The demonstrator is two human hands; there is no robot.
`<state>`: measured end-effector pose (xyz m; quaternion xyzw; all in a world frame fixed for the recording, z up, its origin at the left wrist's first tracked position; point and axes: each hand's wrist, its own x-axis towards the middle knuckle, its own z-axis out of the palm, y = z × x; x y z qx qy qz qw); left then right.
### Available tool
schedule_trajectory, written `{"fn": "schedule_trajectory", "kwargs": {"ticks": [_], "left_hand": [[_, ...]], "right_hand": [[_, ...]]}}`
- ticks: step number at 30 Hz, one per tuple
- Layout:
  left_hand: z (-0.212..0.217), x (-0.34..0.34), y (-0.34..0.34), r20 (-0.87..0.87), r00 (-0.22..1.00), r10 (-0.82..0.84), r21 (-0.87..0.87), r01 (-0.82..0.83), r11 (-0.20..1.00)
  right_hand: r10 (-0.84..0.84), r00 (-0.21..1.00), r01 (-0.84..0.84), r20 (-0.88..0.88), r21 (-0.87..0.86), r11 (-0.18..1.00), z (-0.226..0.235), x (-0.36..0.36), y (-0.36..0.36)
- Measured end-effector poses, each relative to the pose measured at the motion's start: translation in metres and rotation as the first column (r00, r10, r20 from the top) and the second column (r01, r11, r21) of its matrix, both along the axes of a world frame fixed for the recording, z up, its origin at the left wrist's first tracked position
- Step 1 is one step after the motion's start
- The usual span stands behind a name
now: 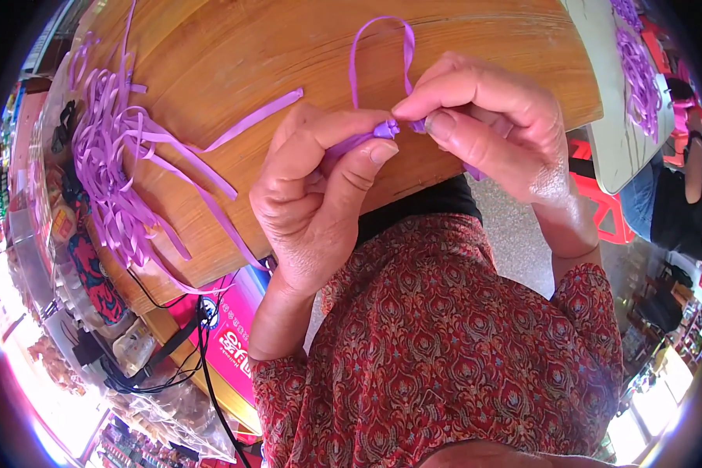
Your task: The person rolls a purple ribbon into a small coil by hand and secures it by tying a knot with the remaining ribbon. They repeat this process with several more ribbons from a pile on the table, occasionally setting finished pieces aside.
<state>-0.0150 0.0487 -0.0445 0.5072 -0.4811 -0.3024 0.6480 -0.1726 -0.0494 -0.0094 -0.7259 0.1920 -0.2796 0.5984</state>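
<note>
Between the thumb and forefinger of my left hand [312,187] is a small folded roll of purple ribbon [385,129], pinched near its end. My right hand [491,125] is closed close beside it, thumb against forefinger on another part of purple ribbon [418,125]. A loop of ribbon [382,19] rises from between the hands and curves over the table. The fingertips of the two hands are a little apart. A short bit of ribbon also shows below my right hand. Folded fingers hide part of what each hand holds.
A tangled heap of purple ribbons [113,171] lies on the wooden table [234,54] at the left, with loose strips reaching toward my left wrist. Black cables [203,335] and a pink bag [230,327] are below its edge. A person [675,187] sits at the right by a pale table [612,148] and a red stool [612,210].
</note>
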Motion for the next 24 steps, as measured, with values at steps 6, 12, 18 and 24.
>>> {"fn": "schedule_trajectory", "kwargs": {"ticks": [6,12,18,24], "left_hand": [[0.002,-0.002,0.000,0.082,0.996,0.030,-0.007,-0.029,1.000],[0.003,-0.004,-0.001,0.037,0.999,0.034,-0.002,-0.034,0.999],[0.002,-0.001,-0.003,0.038,0.999,0.028,0.068,-0.031,0.997],[0.000,0.002,-0.004,0.269,0.958,0.101,-0.034,-0.096,0.995]], "right_hand": [[-0.068,0.997,0.058,-0.042,-0.218,0.974,-0.006,0.002,0.001],[-0.095,0.994,0.106,0.048,-0.567,0.817,-0.003,0.005,-0.001],[-0.115,0.990,0.137,0.077,-0.642,0.754,-0.004,0.008,-0.002],[-0.147,0.987,0.154,0.064,-0.639,0.753,-0.005,0.012,0.001]]}}
